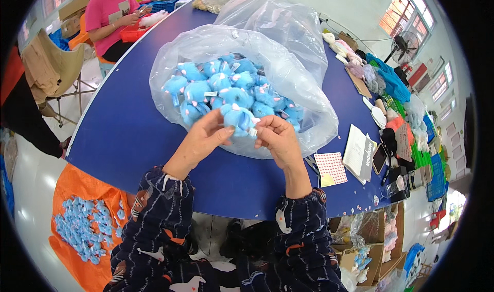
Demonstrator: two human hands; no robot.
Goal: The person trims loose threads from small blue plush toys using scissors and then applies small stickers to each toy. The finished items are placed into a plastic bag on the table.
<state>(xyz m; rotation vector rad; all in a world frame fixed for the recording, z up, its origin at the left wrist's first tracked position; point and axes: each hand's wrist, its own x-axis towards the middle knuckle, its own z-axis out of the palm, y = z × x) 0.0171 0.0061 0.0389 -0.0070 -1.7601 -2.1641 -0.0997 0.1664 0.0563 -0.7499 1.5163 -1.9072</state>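
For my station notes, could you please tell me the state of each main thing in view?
Left hand: pinching the toy
Right hand: pinching the toy's side
Toy: held between both hands
Bag: open, holding blue toys
Phone: lying flat
Patterned sheet: lying flat
Orange sheet: spread out, bearing blue pieces
Fan: upright; running or not unclear

Heaped plush toys, a worktable and cartons show a workshop.

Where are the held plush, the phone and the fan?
Held plush (235, 118): head view, on its blue fluffy body.
Phone (380, 158): head view, on its dark face.
Fan (405, 45): head view, on its round grille.
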